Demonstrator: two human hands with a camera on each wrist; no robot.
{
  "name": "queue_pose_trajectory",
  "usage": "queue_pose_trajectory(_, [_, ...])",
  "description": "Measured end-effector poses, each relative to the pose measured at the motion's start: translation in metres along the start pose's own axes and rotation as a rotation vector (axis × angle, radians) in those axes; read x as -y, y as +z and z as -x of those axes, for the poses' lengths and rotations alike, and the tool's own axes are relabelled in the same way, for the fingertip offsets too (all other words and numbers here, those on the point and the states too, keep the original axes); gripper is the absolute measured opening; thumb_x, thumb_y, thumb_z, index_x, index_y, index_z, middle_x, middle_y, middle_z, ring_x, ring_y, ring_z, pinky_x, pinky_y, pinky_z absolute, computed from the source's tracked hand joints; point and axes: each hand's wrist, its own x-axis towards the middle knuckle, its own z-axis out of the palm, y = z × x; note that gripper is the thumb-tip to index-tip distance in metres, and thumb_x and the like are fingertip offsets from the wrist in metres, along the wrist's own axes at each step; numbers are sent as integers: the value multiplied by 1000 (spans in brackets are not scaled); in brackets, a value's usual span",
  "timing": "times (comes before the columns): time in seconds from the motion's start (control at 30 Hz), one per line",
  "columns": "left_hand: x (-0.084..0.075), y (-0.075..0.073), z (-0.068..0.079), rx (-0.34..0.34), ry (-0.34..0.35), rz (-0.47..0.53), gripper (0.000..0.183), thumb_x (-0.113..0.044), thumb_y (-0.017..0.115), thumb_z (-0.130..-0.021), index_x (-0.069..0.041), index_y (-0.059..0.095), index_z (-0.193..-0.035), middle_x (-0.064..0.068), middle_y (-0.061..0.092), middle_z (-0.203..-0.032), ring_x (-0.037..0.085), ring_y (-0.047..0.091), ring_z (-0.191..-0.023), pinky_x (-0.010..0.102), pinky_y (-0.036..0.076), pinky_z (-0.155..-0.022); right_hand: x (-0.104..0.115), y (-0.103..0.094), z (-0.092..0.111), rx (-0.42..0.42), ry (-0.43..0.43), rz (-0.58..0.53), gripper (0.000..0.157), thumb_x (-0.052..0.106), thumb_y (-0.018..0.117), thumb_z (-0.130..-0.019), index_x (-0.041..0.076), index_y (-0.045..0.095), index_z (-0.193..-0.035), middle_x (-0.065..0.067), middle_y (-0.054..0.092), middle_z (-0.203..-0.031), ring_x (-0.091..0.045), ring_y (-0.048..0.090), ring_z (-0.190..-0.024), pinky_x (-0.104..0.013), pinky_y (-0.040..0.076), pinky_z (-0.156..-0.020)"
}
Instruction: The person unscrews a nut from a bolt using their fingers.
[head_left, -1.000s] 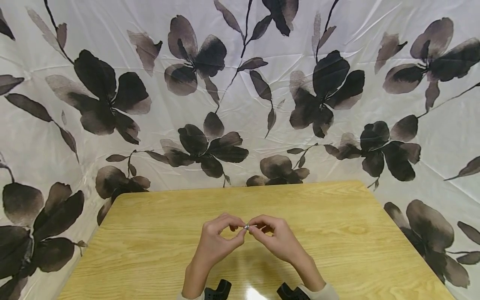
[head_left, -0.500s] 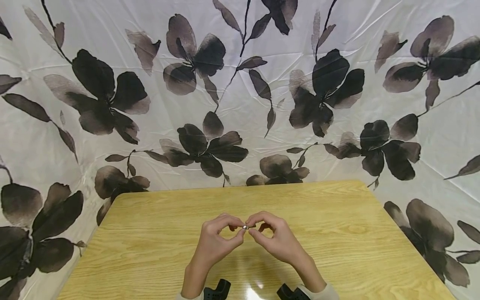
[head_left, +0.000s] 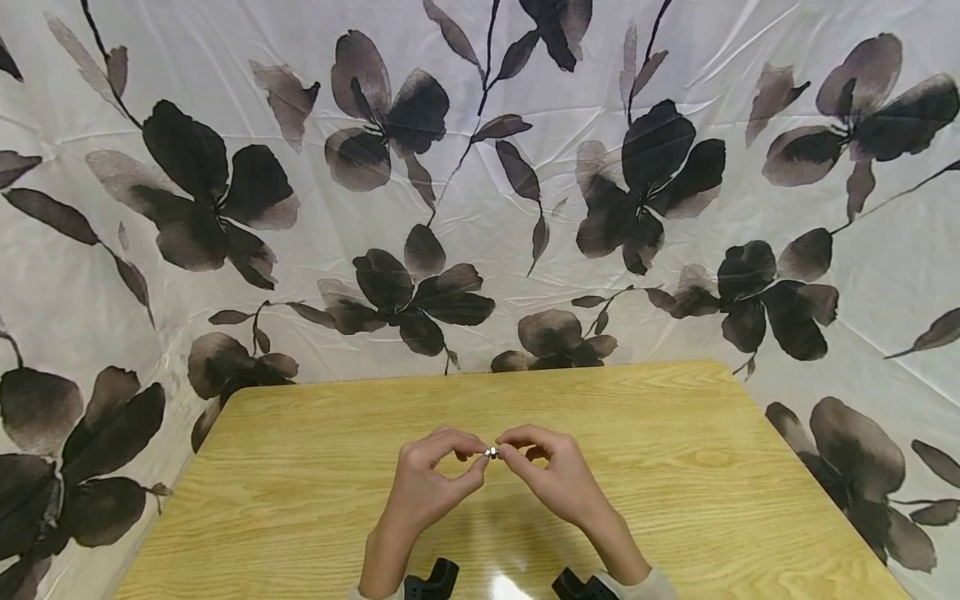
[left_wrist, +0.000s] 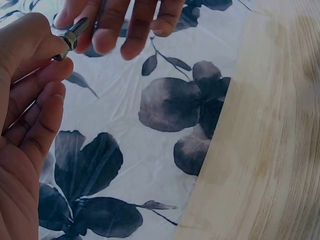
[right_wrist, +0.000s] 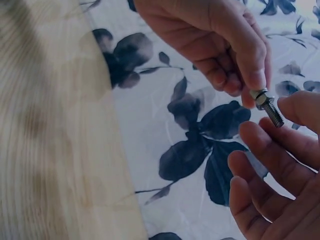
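Note:
Between the fingertips of my left hand (head_left: pixel 435 479) the head end of a small metal bolt (left_wrist: pixel 80 28) is pinched, its threaded shank pointing toward the right hand. A hex nut (right_wrist: pixel 263 99) sits on the shank close to the head, which the left fingertips partly hide. My right hand (head_left: pixel 555 473) is beside the bolt's free end, with its fingers spread and loosely bent in the right wrist view. The right thumb (right_wrist: pixel 300 109) lies very near the nut and thread; whether it touches them I cannot tell. Both hands are above the table.
A wood-grain table (head_left: pixel 337 433) extends beneath the hands. Behind and beside it hangs a white cloth (head_left: pixel 525 250) with dark flowers. Black wrist devices (head_left: pixel 432 581) are on both forearms near the front edge of view.
The right fingertips have parted from their earlier pinch at the bolt, so the nut and shank show more. The left hand keeps its pinch and has shifted slightly left.

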Motion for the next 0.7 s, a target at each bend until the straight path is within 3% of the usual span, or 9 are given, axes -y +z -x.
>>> queue_pose_trajectory(0.2, [0, 0, 0, 17, -12, 20, 26, 7, 78, -81, -15, 77, -95, 2, 77, -90, 20, 68, -74, 24, 57, -69, -1, -1, 1, 44, 6, -7, 17, 27, 64, -104, 18, 77, -108, 1, 78, -103, -22, 73, -92, -30, 60, -82])
queue_pose_trajectory(0.37, [0, 1, 0, 21, -3, 24, 29, 9, 79, -79, -14, 76, -95, 4, 77, -90, 14, 66, -74, 26, 57, -68, -2, 0, 1, 44, -7, -7, 15, 26, 65, -103, 18, 76, -110, 1, 77, -104, -16, 72, -92, -30, 60, -80])
queue_pose_trajectory(0.7, [1, 1, 2, 19, -1, 34, 29, 9, 80, -78, -14, 76, -95, 6, 77, -90, 16, 67, -75, 26, 57, -68, 1, 0, 1, 30, -87, -42, 12, 17, 68, -101, 16, 75, -110, -1, 76, -105, -9, 69, -92, -30, 59, -77])
